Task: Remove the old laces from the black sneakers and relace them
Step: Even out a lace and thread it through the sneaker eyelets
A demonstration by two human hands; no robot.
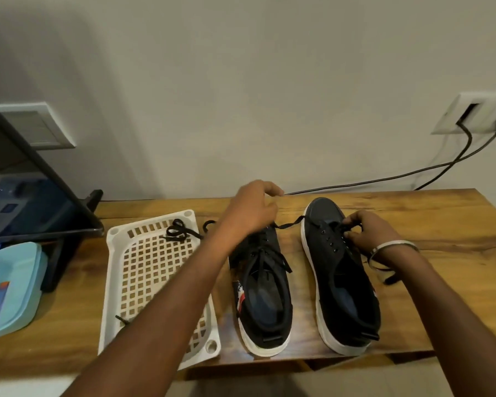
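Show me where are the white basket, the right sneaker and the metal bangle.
white basket (143, 270): head view, on its lattice floor.
right sneaker (324, 209): head view, on its toe cap.
metal bangle (393, 245): head view, on the band at the wrist.

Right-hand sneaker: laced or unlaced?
Partly laced. The right sneaker shows bare eyelets down its near rows; a black lace runs from its toe-end eyelets to the left hand. The right hand pinches it.

A: Any readable text, brand or number in view?
B: None. The left sneaker (262, 285) has a red-and-white mark on its side, too small to read. The screen (26, 207) at far left shows blurred blue graphics, nothing legible.
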